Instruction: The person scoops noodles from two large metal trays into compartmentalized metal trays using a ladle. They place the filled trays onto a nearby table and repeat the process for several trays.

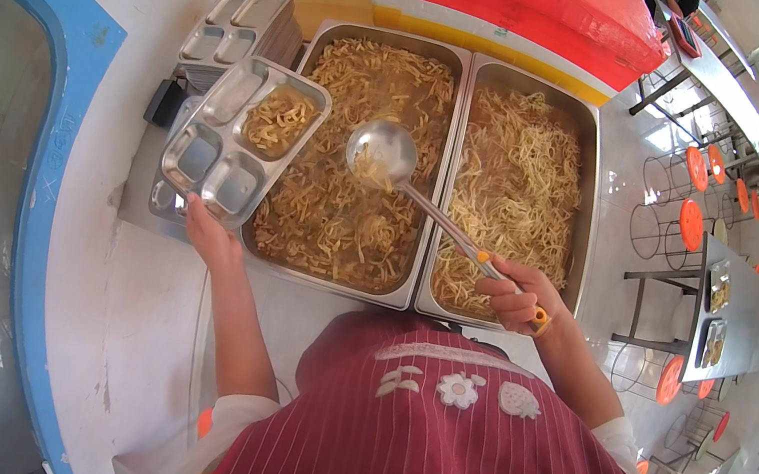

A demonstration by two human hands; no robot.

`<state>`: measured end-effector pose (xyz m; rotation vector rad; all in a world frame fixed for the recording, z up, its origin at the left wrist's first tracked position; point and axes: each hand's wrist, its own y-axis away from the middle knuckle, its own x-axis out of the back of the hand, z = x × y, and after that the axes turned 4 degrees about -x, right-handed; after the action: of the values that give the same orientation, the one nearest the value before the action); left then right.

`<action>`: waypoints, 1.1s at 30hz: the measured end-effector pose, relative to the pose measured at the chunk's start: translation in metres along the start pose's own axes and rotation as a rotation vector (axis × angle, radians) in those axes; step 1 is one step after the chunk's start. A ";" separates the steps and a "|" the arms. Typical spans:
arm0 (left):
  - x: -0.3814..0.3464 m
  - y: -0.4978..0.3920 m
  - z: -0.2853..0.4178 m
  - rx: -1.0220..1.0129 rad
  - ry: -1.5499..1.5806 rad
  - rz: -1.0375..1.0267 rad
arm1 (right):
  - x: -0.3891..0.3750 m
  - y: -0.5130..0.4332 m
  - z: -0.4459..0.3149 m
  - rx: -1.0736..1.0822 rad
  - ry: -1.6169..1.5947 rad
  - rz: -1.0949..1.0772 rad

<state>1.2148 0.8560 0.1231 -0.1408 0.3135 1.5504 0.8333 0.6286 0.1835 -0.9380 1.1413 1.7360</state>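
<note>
My left hand (213, 238) grips the near edge of a steel compartment tray (209, 142), tilted beside the left food pan. One upper compartment of the tray holds a portion of brownish strips in sauce (281, 119); its other compartments look bare. In my right hand (526, 293) is the handle of a steel ladle (383, 150) with yellow trim. The ladle's bowl hangs over the left steel pan (442, 172), with a few strips in it. That pan is full of wide brown strips in broth (340, 245). Paler, thinner shreds (522, 186) fill the right steel pan (586, 220).
A stack of compartment trays (233, 32) stands behind my left hand. Beyond the pans sits a large red box (520, 3). On the right are tables (739, 316) with filled trays (713, 342) and orange stools (691, 225). A blue-framed opening (52, 126) lies left.
</note>
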 end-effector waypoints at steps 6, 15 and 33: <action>-0.004 0.003 -0.004 0.001 0.013 0.013 | -0.048 0.005 0.019 0.167 0.385 0.170; 0.000 -0.002 -0.011 0.083 0.069 0.040 | 0.000 -0.010 0.048 0.616 2.108 0.882; -0.038 0.037 0.002 0.250 0.049 -0.074 | 0.011 0.056 0.037 0.593 1.224 1.025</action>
<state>1.1783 0.8210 0.1394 0.0049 0.5320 1.4237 0.7723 0.6525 0.2027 -1.0911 3.1345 1.1581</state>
